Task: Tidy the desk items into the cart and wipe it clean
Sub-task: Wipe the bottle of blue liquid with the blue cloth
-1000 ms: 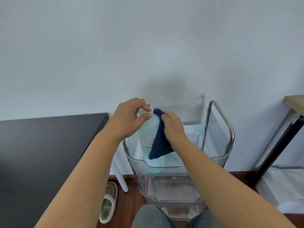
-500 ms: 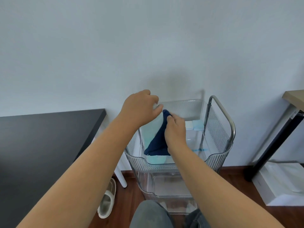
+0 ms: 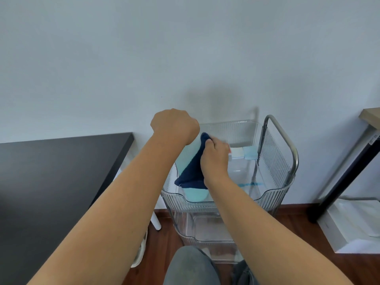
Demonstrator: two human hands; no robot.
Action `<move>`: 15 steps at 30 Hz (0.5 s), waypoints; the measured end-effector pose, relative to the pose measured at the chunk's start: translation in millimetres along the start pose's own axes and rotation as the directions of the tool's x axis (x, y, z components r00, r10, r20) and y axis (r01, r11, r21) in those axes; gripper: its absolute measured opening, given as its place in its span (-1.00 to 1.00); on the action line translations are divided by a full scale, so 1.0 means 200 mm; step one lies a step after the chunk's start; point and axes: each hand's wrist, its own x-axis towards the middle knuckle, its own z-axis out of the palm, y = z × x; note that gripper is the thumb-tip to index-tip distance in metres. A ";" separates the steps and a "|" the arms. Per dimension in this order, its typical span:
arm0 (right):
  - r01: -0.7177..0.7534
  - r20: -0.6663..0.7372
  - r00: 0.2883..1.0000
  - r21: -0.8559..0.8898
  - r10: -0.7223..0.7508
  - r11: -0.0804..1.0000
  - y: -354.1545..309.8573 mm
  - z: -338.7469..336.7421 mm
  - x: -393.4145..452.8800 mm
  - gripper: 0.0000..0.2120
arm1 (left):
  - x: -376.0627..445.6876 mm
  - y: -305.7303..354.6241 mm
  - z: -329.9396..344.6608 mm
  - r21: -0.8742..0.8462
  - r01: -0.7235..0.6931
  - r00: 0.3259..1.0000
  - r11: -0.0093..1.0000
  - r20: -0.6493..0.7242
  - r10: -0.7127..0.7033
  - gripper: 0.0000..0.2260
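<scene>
A pale blue-green bottle (image 3: 194,195) stands in the left part of the top tray of a clear plastic cart (image 3: 273,194). My left hand (image 3: 174,126) is closed over the bottle's top, which it hides. My right hand (image 3: 214,159) presses a dark blue cloth (image 3: 192,173) against the bottle's side, fingers pinched on the cloth. A black desk (image 3: 61,173) lies to the left of the cart.
Small white and light blue boxes (image 3: 243,153) sit at the back of the cart's top tray. A metal handle (image 3: 287,145) rises on the cart's right side. A slipper (image 3: 139,254) lies on the wooden floor. A white box (image 3: 349,225) and a black table leg stand at right.
My left hand has turned over the bottle's top, knuckles now up. Bottle and cloth have sunk lower into the cart's top tray. The view has shifted slightly.
</scene>
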 end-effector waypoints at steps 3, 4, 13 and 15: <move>0.039 -0.063 0.997 -0.046 -0.041 0.998 0.05 0.00 -0.02 -0.67 | 0.00 0.02 -0.03 0.055 -0.036 0.998 0.998 0.048 0.034 -0.48; 0.007 -0.070 0.997 -0.058 -0.011 0.998 0.09 -0.01 -0.03 -0.68 | -0.01 0.03 -0.04 0.070 -0.057 0.997 0.996 0.048 0.054 -0.39; -0.127 -0.004 0.992 -0.036 0.127 0.991 0.09 -0.03 -0.02 -0.65 | -0.04 -0.30 -0.09 -0.578 -0.369 0.862 0.728 0.079 0.500 -0.66; -0.042 -0.015 0.999 -0.001 0.042 0.999 0.04 -0.03 -0.03 -0.66 | -0.04 -0.34 -0.08 -0.641 -0.370 0.864 0.672 0.027 0.502 -0.66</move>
